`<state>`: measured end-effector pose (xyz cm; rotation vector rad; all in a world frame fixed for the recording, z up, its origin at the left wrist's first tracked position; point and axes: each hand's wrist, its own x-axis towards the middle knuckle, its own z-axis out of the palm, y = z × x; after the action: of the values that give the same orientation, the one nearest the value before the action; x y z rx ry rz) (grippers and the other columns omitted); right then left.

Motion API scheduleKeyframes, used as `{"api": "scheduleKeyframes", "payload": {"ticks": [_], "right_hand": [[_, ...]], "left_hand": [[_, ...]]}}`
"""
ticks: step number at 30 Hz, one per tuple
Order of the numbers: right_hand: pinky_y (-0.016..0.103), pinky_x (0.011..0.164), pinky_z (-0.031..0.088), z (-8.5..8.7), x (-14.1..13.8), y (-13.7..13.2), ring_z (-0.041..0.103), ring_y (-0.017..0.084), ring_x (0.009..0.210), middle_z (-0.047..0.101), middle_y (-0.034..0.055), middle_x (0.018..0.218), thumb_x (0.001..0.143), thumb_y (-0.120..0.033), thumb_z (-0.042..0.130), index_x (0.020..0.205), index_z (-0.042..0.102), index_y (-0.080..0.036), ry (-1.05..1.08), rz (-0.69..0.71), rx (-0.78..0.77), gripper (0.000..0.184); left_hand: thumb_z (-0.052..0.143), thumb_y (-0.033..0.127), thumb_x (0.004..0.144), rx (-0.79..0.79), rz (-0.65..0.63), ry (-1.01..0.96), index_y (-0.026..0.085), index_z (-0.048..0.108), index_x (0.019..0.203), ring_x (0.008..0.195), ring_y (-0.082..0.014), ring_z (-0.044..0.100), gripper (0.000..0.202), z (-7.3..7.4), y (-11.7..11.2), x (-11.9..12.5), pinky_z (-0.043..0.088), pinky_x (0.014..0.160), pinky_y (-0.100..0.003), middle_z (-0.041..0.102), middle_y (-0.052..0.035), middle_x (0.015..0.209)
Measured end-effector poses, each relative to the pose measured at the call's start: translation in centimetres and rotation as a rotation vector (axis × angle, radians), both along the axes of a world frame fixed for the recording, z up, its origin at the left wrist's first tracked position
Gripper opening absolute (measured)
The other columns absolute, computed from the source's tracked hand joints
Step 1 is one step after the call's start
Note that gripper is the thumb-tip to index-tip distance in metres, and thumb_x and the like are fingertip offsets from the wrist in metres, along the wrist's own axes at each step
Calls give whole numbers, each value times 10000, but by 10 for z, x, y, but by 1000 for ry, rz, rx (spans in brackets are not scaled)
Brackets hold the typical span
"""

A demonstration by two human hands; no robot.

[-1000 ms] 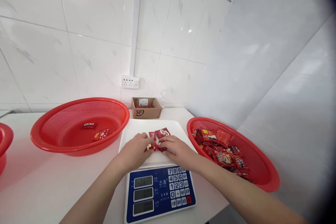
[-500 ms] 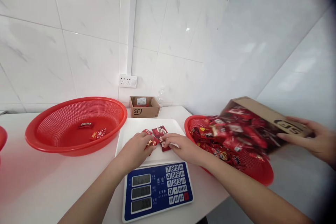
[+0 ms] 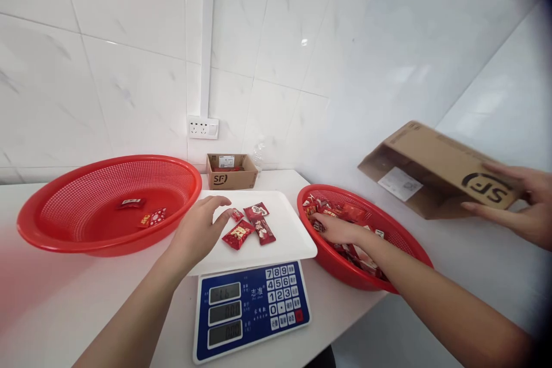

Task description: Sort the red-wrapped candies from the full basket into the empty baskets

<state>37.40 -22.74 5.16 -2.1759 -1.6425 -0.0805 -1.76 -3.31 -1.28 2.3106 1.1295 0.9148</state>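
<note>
My left hand point(image 3: 199, 231) is open over the left side of the white scale pan point(image 3: 284, 236), thumb and fingers apart, with nothing held. Just past its fingertips lie several red wrapped snack packets point(image 3: 238, 234) on the pan. In the right red basket point(image 3: 405, 241), my right hand point(image 3: 340, 228) reaches palm down among many red packets point(image 3: 353, 211). Its fingers are curled and partly hidden, so what they close on is unclear. The blue scale panel point(image 3: 254, 307) faces me below the pan.
Another person's hand point(image 3: 528, 204) at the right holds a tilted cardboard box point(image 3: 448, 161) above the right basket. The left red basket point(image 3: 47, 213) holds a few packets. A small cardboard box point(image 3: 233, 180) stands behind the scale, near the wall socket point(image 3: 202, 127).
The other person's box has poured its packets into the right basket and risen. My right hand moved from the pan into that basket. My left hand released packets onto the pan and drew left.
</note>
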Motion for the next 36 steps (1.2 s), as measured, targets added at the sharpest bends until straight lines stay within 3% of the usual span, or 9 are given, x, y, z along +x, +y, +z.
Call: {"api": "scheduleKeyframes", "payload": {"ticks": [4,7,11,17,21,25,29,32,36], "right_hand": [[348,784,488,-67,-56,71,565,178,918,556,74,1107,888,-364,512,1100,552,-171,55,39,-226,290],[334,765,488,-85,-61,100,571,159,869,583,50,1032,879,-331,532,1012,579,-161,55,31,-284,221],[264,663,429,-71,-38,102,562,152,746,600,1,791,778,-342,635,780,545,-171,46,-34,-257,193],[243,557,345,-49,-51,101,501,140,625,536,-21,657,828,-533,445,686,468,-195,224,-141,-25,367],[242,546,355,-37,-96,103,489,128,606,547,-22,683,828,-506,457,795,532,-192,418,30,48,325],[278,675,430,-33,-152,102,547,158,777,604,11,886,756,-348,611,987,584,-204,485,306,-18,273],[322,743,490,-37,-192,104,575,166,845,556,49,1074,739,-224,610,1059,582,-224,656,529,-48,320],[317,710,514,-35,-204,106,577,150,801,543,58,1089,745,-252,611,1120,559,-230,747,575,-101,379],[301,639,505,-26,-204,110,560,120,655,589,9,777,816,-308,524,1111,539,-181,901,506,-151,322]], "left_hand": [[394,424,862,-7,-25,70,231,583,1060,1024,-255,572,334,-3,1,1,458,826,-370,624,-49,1141],[385,444,859,-16,-28,96,237,585,1047,1010,-258,580,344,-4,2,2,459,817,-369,629,-50,1132],[391,458,851,-38,-7,110,230,580,1061,955,-259,597,363,-4,4,3,457,812,-374,631,-51,1128],[399,459,850,-55,-36,93,246,588,1027,925,-254,595,335,-4,4,5,453,785,-368,636,-35,1105],[413,451,856,-118,-136,-31,254,611,946,937,-234,591,293,1,-8,10,449,769,-326,662,-21,1014],[437,446,856,-261,-306,-145,249,607,965,843,-208,603,282,5,-23,17,455,712,-301,666,-20,947],[458,404,857,-329,-461,-221,226,608,906,802,-190,583,238,7,-31,21,443,706,-295,653,-21,871],[451,382,854,-351,-362,-265,210,571,765,665,-160,529,228,6,-29,20,410,605,-268,595,10,702],[463,401,845,-454,-367,-368,199,497,667,589,-128,453,271,6,-22,15,365,562,-241,496,42,615]]}}
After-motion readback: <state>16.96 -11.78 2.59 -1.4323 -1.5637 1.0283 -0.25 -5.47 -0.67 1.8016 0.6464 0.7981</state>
